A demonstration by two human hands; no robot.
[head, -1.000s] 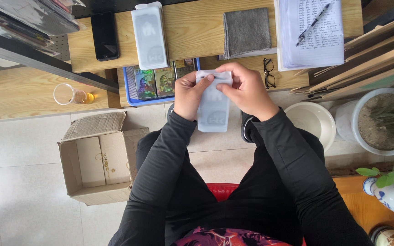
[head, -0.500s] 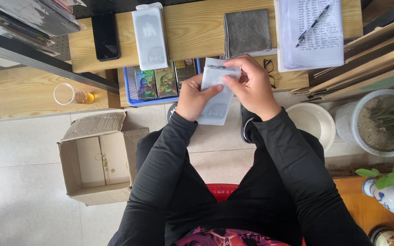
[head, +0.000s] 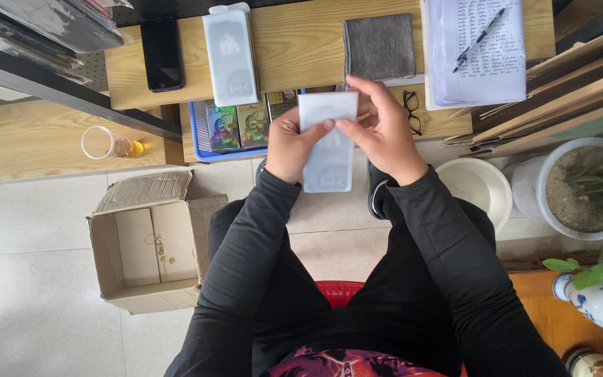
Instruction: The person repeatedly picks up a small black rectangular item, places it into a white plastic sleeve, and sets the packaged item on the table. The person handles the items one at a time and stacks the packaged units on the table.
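Note:
Both hands hold a flat white rectangular package [head: 329,150] upright over my lap, just in front of the wooden table [head: 301,49]. My left hand [head: 291,143] grips its left edge near the top. My right hand [head: 382,129] pinches the top right part, thumb on the front. A similar white package [head: 230,56] lies flat on the table, between a black phone [head: 161,54] and a folded grey cloth [head: 380,46].
An open cardboard box [head: 149,244] sits on the tiled floor at left. A blue tray of coloured cards [head: 235,126] is under the table edge. Notebook with pen [head: 479,45], glasses [head: 413,112], a white bowl [head: 479,188], potted plant [head: 584,188] at right; a plastic cup [head: 102,143] at left.
The package has been lifted and turned more upright toward the table edge. My right hand shifted from covering its upper part to pinching the top right.

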